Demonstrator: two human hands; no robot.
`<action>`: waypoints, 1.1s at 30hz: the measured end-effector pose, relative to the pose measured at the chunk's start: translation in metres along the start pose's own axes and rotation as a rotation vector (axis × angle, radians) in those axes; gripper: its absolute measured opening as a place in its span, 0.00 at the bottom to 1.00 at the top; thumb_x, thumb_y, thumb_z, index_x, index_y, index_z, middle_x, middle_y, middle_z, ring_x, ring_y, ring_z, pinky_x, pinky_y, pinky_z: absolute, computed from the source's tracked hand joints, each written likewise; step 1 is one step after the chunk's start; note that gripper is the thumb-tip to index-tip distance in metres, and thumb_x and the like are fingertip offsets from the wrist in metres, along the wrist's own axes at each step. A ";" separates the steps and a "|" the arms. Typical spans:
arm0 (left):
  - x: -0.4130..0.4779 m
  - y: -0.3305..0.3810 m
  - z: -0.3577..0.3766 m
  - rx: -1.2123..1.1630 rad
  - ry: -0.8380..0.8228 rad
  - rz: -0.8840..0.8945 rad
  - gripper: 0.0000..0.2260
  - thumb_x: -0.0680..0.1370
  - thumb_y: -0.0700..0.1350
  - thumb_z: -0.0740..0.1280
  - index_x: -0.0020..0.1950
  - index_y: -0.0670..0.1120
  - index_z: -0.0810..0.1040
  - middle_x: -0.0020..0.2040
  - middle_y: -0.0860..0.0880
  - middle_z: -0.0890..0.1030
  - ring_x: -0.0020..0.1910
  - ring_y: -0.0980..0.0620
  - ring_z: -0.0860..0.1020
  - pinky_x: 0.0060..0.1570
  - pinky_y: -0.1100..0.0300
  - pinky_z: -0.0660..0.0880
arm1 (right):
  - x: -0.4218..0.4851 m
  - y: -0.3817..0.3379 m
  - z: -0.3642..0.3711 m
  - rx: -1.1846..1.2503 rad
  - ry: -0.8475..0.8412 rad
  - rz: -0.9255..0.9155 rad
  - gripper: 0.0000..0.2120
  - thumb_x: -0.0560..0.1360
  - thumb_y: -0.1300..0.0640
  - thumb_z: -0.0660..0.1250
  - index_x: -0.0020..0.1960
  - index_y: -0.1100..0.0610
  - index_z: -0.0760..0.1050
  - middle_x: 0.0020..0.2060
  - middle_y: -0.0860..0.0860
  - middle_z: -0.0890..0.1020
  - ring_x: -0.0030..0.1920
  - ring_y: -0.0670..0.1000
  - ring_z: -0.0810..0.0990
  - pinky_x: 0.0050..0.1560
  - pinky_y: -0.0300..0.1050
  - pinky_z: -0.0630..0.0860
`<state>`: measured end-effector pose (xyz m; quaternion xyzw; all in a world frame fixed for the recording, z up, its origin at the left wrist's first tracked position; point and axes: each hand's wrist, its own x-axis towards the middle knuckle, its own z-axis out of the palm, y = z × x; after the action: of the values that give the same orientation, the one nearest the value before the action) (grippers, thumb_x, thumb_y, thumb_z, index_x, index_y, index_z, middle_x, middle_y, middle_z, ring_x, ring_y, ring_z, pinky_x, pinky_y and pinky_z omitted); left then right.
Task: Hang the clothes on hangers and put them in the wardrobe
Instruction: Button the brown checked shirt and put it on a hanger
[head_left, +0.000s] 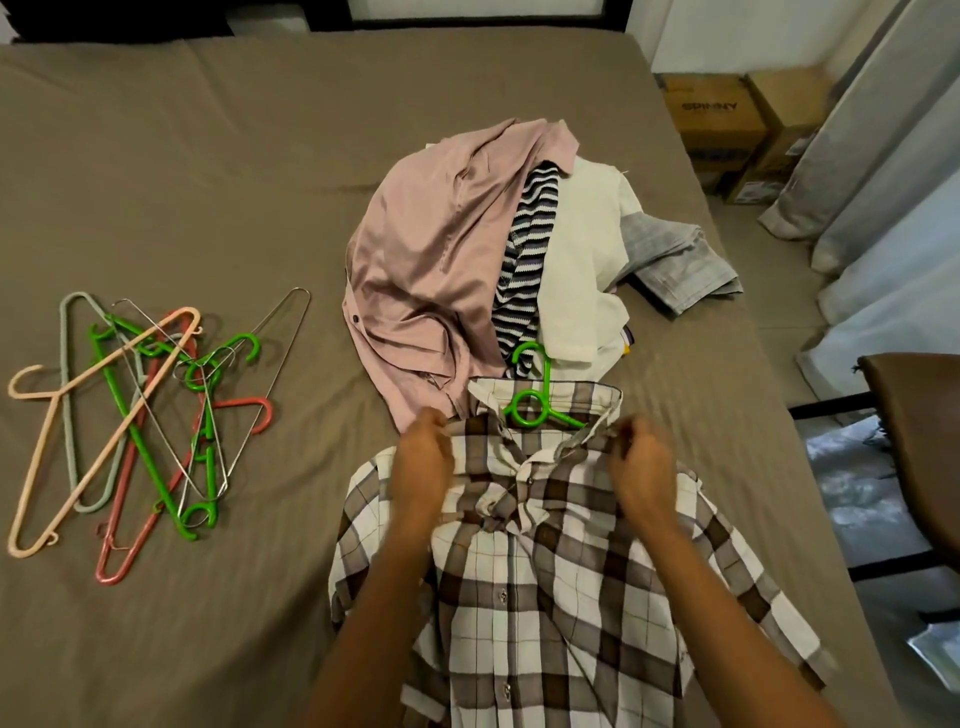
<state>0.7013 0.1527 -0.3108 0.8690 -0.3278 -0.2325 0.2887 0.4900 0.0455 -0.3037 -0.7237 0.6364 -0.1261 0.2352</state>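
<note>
Both hands, left hand (423, 457) and right hand (644, 465), pinch the plaid shirt (545, 597) collar around a green hanger (535, 405) on the bed (208, 156).

Home bedroom: bed (208, 156), curtains (883, 156), laundry pile (467, 249).

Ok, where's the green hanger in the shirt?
Centre of the head view: green hanger in the collar of the plaid shirt, between left hand and right hand, hook against the clothes pile.
</note>
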 end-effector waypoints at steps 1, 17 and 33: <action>0.013 -0.007 -0.005 0.068 0.011 0.035 0.10 0.76 0.35 0.63 0.56 0.41 0.76 0.49 0.41 0.80 0.48 0.43 0.78 0.47 0.53 0.75 | 0.011 0.010 0.001 -0.129 -0.018 -0.032 0.10 0.72 0.64 0.67 0.53 0.63 0.75 0.49 0.60 0.79 0.50 0.61 0.76 0.47 0.49 0.69; -0.014 0.038 -0.082 0.052 -0.039 0.442 0.09 0.78 0.48 0.66 0.53 0.44 0.80 0.45 0.46 0.83 0.43 0.48 0.79 0.38 0.57 0.70 | -0.005 -0.010 -0.083 0.013 0.207 -0.467 0.04 0.74 0.65 0.63 0.44 0.63 0.76 0.38 0.59 0.80 0.36 0.61 0.77 0.38 0.48 0.69; -0.155 0.291 -0.360 0.226 0.683 0.954 0.04 0.66 0.33 0.65 0.39 0.38 0.77 0.33 0.39 0.79 0.31 0.39 0.77 0.29 0.53 0.73 | -0.101 -0.219 -0.465 0.598 0.115 -0.286 0.26 0.76 0.36 0.58 0.40 0.59 0.77 0.35 0.53 0.78 0.38 0.52 0.75 0.43 0.46 0.71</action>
<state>0.6830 0.2077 0.1744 0.6766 -0.5933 0.2519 0.3561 0.4389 0.0785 0.2163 -0.6965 0.4754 -0.3796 0.3805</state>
